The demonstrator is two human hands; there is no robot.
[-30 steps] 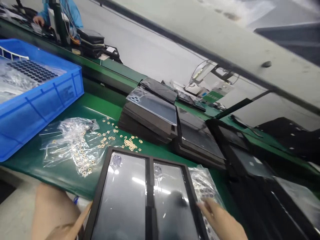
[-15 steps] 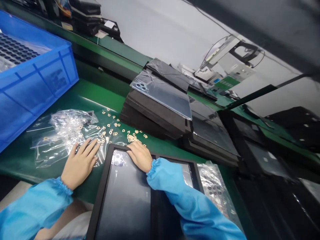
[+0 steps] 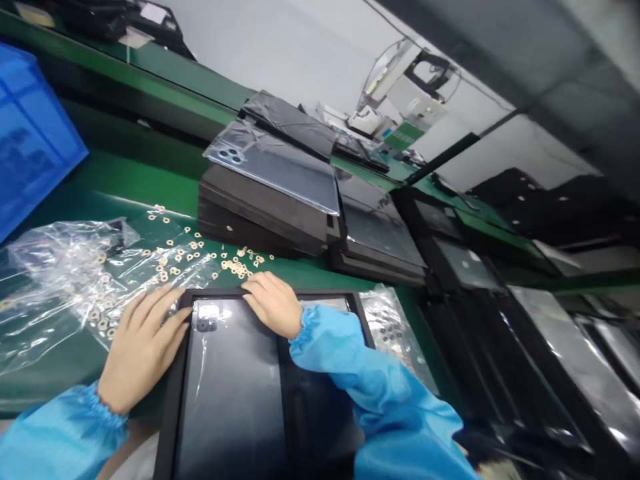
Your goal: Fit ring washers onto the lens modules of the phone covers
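Green label [image 3: 405,135] at back, print too blurred to read. Black foam tray [image 3: 173,400] before me, bottom cut off. My left hand [image 3: 143,347] spread by its edge; right hand [image 3: 273,303] at top rim, grip unclear.

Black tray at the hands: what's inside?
Left side of the black tray: a shiny dark panel with a lens patch, upper left. Right side: dark surface, partly hidden by the right sleeve. Anything beneath either is covered.

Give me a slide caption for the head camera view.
Left hand and right hand at a black tray, small rings scattered beyond.
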